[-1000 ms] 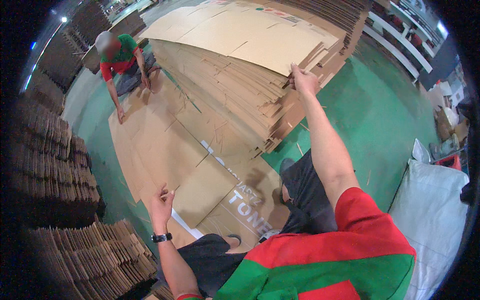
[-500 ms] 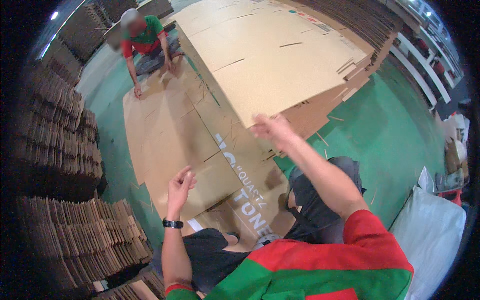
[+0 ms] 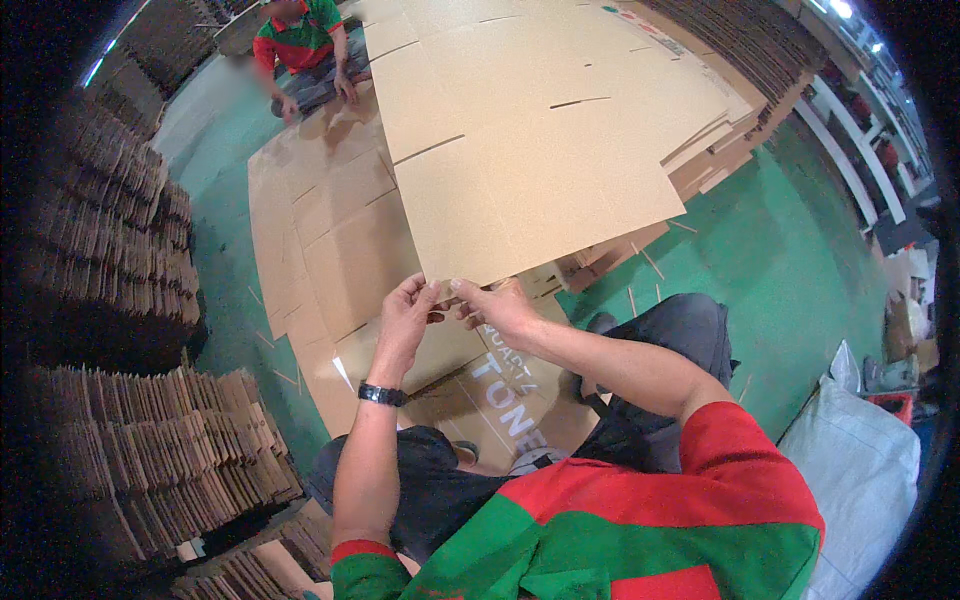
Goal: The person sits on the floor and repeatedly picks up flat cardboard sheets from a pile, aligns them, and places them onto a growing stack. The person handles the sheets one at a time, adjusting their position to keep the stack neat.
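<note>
A large slotted cardboard sheet [image 3: 530, 180] lies on top of a stack, its near edge jutting out toward me. My left hand [image 3: 408, 315] is closed at the sheet's near left corner, thumb and fingers pinching it. Just to the right, my right hand [image 3: 497, 308] grips the same near edge, its fingers partly hidden under the sheet. Below my hands, more flat cardboard [image 3: 340, 260] lies on the floor, one piece with white printing [image 3: 505, 400] between my legs.
A co-worker [image 3: 305, 45] sits at the far left, hands near the floor cardboard. Stacks of cut cardboard [image 3: 180, 460] stand along the left. Thin cardboard offcuts [image 3: 648, 262] litter the green floor. A pale sack [image 3: 855, 470] lies at right, near white rails [image 3: 850, 150].
My two hands have come together, and both have taken hold of the top sheet's near edge. The sheet has slid toward me and left. The co-worker's hands have drawn back.
</note>
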The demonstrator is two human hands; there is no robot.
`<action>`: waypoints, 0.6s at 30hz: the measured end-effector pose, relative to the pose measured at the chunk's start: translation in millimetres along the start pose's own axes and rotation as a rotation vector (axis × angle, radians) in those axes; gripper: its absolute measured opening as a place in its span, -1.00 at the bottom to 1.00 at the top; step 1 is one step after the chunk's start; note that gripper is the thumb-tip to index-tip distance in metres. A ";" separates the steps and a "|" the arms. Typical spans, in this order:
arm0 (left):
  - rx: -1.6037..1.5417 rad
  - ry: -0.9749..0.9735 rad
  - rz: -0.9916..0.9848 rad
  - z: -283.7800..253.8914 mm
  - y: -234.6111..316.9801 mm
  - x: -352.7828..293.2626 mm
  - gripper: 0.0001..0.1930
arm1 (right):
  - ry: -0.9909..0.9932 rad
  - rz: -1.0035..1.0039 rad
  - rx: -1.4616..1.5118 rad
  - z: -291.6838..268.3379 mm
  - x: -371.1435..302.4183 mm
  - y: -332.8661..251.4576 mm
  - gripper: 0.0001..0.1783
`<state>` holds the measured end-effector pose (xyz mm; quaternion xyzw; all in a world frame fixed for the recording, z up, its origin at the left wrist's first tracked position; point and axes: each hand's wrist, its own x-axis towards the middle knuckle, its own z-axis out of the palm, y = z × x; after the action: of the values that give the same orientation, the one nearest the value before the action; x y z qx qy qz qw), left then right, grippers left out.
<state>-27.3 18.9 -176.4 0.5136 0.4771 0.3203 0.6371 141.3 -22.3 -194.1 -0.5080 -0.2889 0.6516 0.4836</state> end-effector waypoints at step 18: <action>-0.016 0.215 0.015 -61.7 -7.5 -15.1 -0.80 | 0.618 -0.505 0.443 -94.0 11.6 -42.2 -0.55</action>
<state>-90.9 24.9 -180.4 0.4746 0.5363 0.3824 0.5838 243.8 -6.9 -191.8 -0.4765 -0.0997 0.3773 0.7878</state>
